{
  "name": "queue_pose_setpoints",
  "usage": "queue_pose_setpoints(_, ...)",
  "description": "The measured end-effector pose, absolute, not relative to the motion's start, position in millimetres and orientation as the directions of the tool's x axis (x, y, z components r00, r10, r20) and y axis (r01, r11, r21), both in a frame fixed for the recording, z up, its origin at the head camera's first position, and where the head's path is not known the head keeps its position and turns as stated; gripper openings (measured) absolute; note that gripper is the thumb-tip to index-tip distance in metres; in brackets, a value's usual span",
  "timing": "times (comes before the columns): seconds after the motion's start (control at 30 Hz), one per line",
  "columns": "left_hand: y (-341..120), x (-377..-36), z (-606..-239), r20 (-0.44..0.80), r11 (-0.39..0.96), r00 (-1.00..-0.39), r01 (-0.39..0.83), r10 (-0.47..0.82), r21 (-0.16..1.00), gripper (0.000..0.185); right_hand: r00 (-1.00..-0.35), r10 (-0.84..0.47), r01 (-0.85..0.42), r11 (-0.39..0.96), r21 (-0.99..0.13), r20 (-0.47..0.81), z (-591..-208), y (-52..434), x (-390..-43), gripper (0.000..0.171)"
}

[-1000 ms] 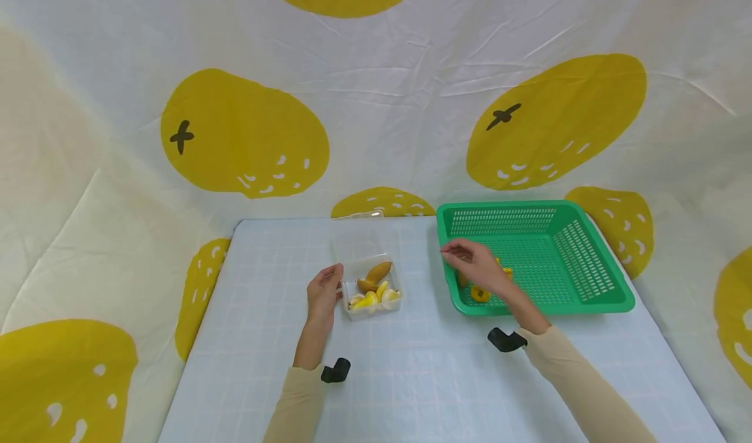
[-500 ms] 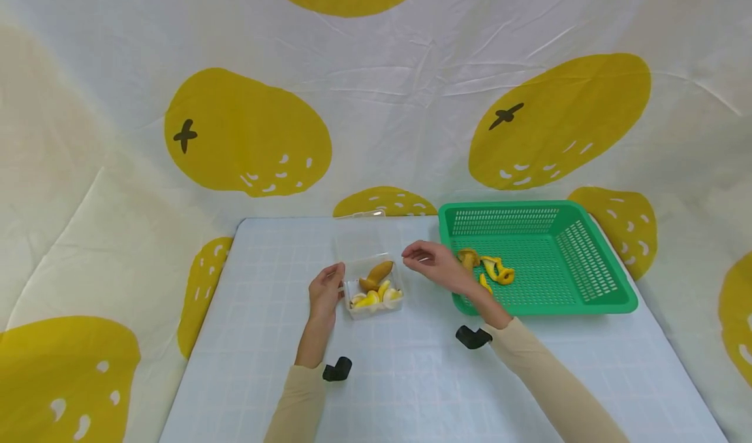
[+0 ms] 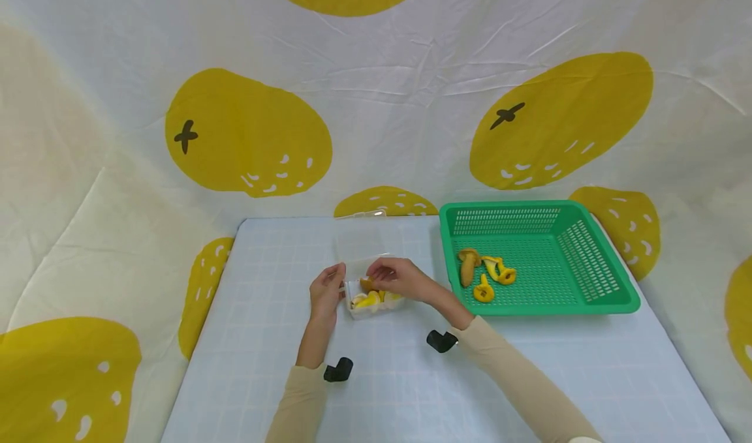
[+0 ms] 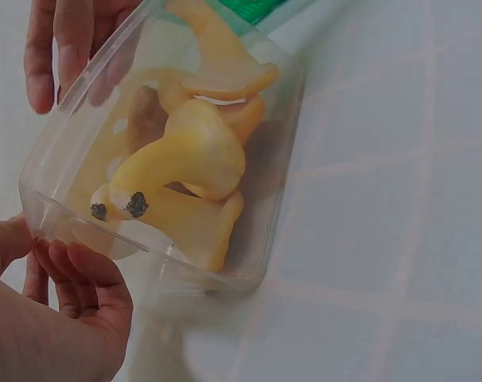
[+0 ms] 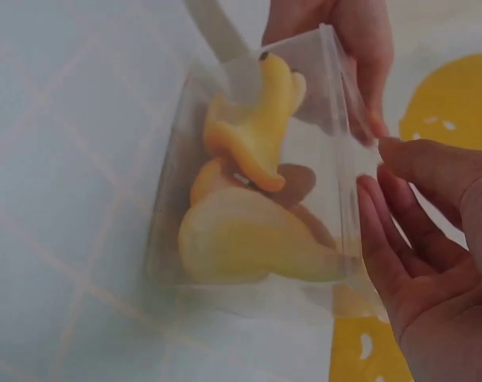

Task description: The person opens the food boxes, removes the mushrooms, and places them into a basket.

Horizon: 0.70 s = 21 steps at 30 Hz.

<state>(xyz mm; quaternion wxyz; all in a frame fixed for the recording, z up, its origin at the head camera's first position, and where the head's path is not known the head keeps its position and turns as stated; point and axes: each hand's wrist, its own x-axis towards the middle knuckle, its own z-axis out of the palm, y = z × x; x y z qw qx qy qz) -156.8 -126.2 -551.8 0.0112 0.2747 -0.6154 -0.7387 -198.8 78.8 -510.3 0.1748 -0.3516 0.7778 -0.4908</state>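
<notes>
Mushrooms (image 3: 371,297) sit in the clear tub (image 3: 376,303) on the worktop (image 3: 399,391), my left hand (image 3: 325,291) gripping its side while my right hand (image 3: 395,277), fingers loosely apart, reaches in; I judge it must pinch one next.

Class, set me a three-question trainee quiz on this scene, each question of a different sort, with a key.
1. True or false: the green basket holds no mushrooms.
2. Which hand steadies the clear box at its side? A left hand B right hand
3. Fill in: the right hand reaches over the clear ____.
Key: 1 false, mushrooms lie in it; 2 A; 3 box.
</notes>
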Motion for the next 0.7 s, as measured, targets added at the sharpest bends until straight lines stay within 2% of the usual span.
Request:
queue_pose_setpoints(0.27, -127, -157, -552, -0.387, -0.250, -0.854, -0.313, -0.348, 0.916, 0.038, -0.616, -0.784, -0.442, 0.261, -0.858, 0.079, -512, 62, -197, 0.021)
queue_pose_setpoints(0.5, -129, -158, -554, -0.377, -0.264, -0.865, -0.299, -0.332, 0.917, 0.038, -0.536, -0.844, -0.479, 0.329, -0.814, -0.026, -515, 51, -202, 0.019)
queue_pose_setpoints(0.7, -129, -157, -553, -0.385, -0.252, -0.859, -0.311, -0.338, 0.916, 0.039, -0.523, -0.845, -0.475, 0.396, -0.786, -0.110, -512, 48, -204, 0.020)
